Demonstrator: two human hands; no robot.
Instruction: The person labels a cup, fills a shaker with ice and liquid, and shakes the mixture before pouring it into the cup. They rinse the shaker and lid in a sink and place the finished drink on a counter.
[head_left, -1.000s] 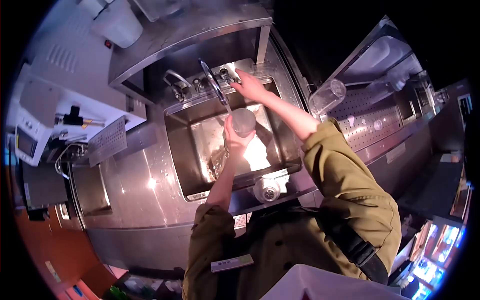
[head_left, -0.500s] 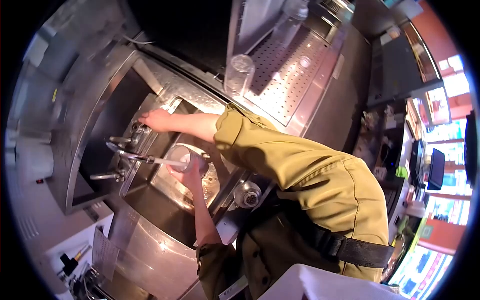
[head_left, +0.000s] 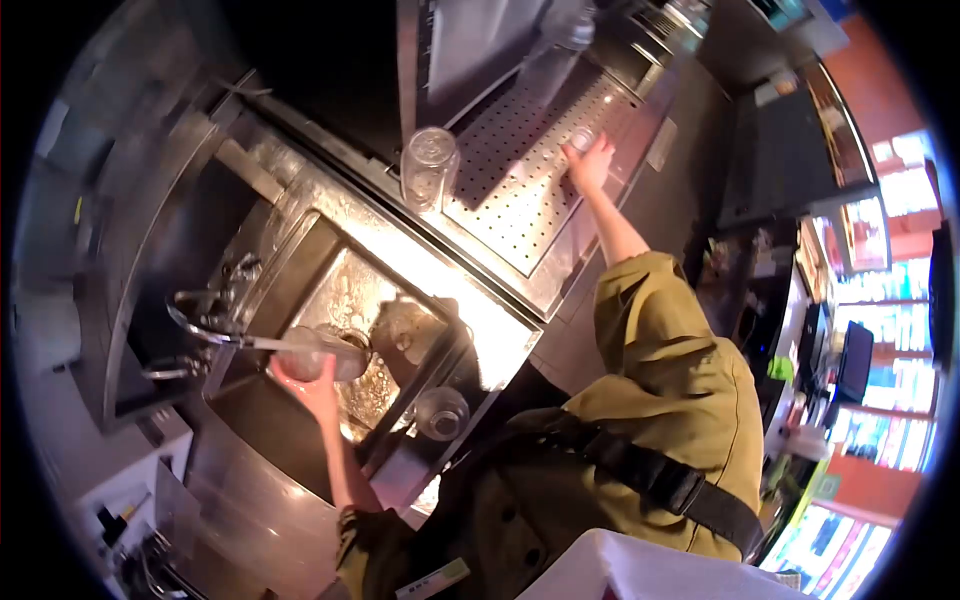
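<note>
My left hand [head_left: 312, 388] grips a clear container [head_left: 340, 356] over the steel sink [head_left: 250, 425]. It is tilted on its side, and a stream from the curved faucet [head_left: 205, 330] reaches its left end. At the upper right, my right hand [head_left: 590, 165] has its fingers around a small clear round object [head_left: 582, 138] on the perforated steel tray [head_left: 505, 200]. A tall clear container [head_left: 430, 170] stands at the left edge of that tray. Another clear round vessel [head_left: 441, 413] sits beside the sink, to the right of my left hand.
A clear bottle [head_left: 565, 50] stands at the back of the tray, by an upright panel [head_left: 485, 50]. The dark gap left of the sink has a steel rim [head_left: 150, 260]. A counter with small items [head_left: 800, 290] runs along the right side.
My right hand has left the faucet handle and crossed to the small object on the tray. My left hand has tipped the container sideways. The view has shifted.
</note>
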